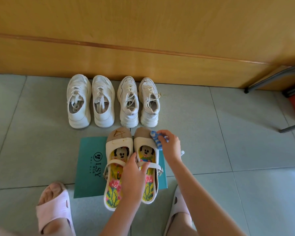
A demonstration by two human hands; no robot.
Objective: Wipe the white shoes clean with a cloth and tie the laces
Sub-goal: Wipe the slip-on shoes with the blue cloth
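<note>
Lower centre, your right hand (170, 142) pinches the soft cloth (156, 139) on the shoe (143, 142) toe; your left hand (134, 174) grips its inner wall. Likely light, stiff: hold there.

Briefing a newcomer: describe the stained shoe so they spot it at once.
On the grey tiled floor, a flat teal box holds two cream strap shoes with cartoon insoles. Take the left one: only its tan toe cap bears brown scribbled stains.

Blue cloth (156, 140) on strap shoe (142, 140)
</note>
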